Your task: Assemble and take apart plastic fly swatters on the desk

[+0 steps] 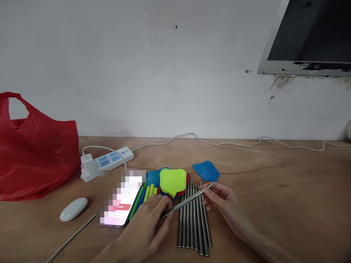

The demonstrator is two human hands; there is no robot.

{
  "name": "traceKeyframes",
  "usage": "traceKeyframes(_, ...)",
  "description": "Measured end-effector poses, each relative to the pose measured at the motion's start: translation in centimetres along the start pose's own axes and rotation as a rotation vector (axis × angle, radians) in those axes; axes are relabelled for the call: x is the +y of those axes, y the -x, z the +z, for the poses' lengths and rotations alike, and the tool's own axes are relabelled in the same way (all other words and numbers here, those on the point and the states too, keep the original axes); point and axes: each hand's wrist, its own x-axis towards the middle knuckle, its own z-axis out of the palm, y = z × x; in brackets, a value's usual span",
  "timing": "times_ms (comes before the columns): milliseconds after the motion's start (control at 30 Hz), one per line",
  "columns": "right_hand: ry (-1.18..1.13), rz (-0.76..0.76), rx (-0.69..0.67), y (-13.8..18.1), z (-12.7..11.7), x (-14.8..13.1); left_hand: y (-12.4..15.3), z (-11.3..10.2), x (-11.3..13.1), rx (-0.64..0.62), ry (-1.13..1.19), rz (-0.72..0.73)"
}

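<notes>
A slim metal rod (pixel 189 199) slants up to the right between my hands. My left hand (pixel 149 223) is closed around its lower left end, with a thin dark tip partly hidden by the fingers. Near the upper right end, my right hand (pixel 221 199) pinches the rod between thumb and fingers. Beneath it several similar metal rods (pixel 192 226) lie side by side on the table. Just beyond are stacked mesh fly swatter heads, a yellow-green one (pixel 173 180) on top; a blue swatter head (pixel 207 171) lies apart. Coloured tube handles (pixel 139 199) lie beside my left hand, partly covered by it.
A lit phone (pixel 120 204), partly blurred, lies left of the handles. Behind it is a white power strip (pixel 109 160) with a plugged charger. A white oval object (pixel 73 209) and a red plastic bag (pixel 38 153) are on the left. A white cable (pixel 227 145) runs along the wall.
</notes>
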Motion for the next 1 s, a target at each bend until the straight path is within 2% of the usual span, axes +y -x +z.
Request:
traceKeyframes(267,0.083,0.007,-0.071,0.0,-0.2,-0.5,0.3,0.2,0.0,-0.065,0.039,-0.05)
traceKeyframes(567,0.249,-0.104,-0.149,0.1,-0.8,0.7,0.3,0.5,0.0,-0.144,-0.013,-0.04)
traceKeyframes(700,0.527,-0.233,-0.22,0.0,-1.2,0.2,-0.1,-0.3,0.5,-0.164,-0.076,-0.035)
traceKeyframes(833,0.959,-0.473,-0.416,0.4,-0.8,-1.9,-0.3,-1.6,0.5,-0.245,-0.175,-0.014)
traceKeyframes(900,1.157,-0.53,-0.511,0.8,-0.3,-2.8,-0.4,-2.0,0.5,-0.269,-0.203,0.012)
traceKeyframes(1000,1.335,-0.585,-0.555,1.3,0.0,-3.2,-0.2,-2.1,0.5,-0.296,-0.262,0.047)
